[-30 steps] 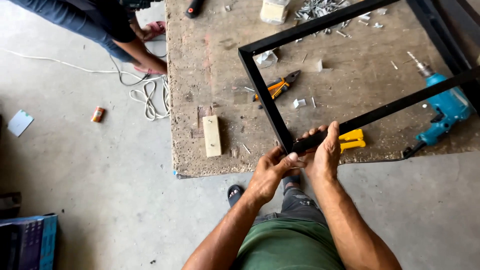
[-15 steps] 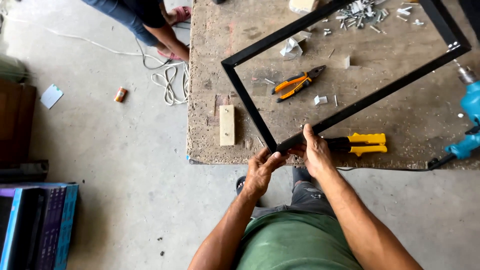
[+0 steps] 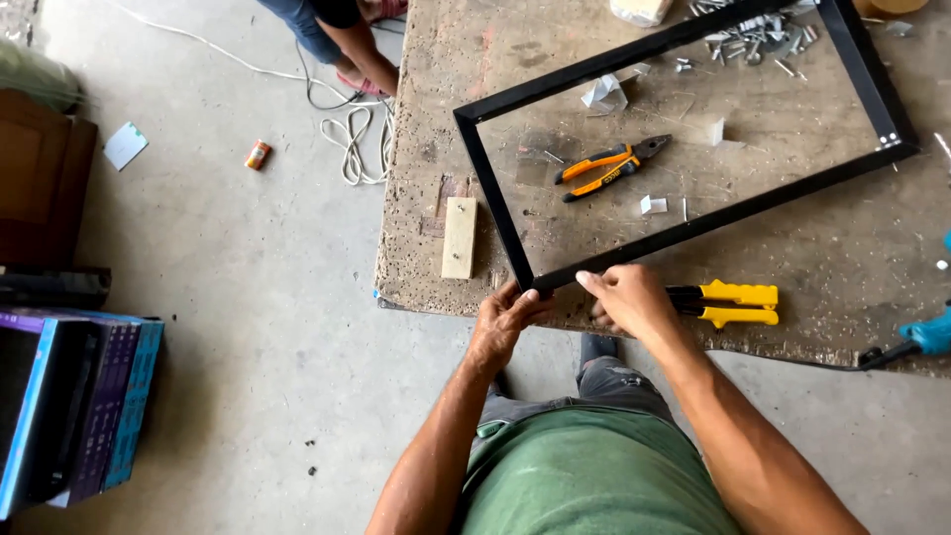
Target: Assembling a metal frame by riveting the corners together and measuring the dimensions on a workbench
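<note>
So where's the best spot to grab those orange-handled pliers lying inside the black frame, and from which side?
Probably take the orange-and-black-handled pliers by their two handles, at the lower-left end. They lie flat on the worn workbench with the dark jaws pointing up-right, so coming from above on the handle side suits them. The black rectangular metal frame encloses them, so reach over its near bar.

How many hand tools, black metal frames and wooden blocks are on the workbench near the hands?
Black metal frame, its near corner held by the left hand and right hand: 1
Hand tools: 2, the orange pliers and the yellow riveter
Wooden block: 1
Total: 4
</note>
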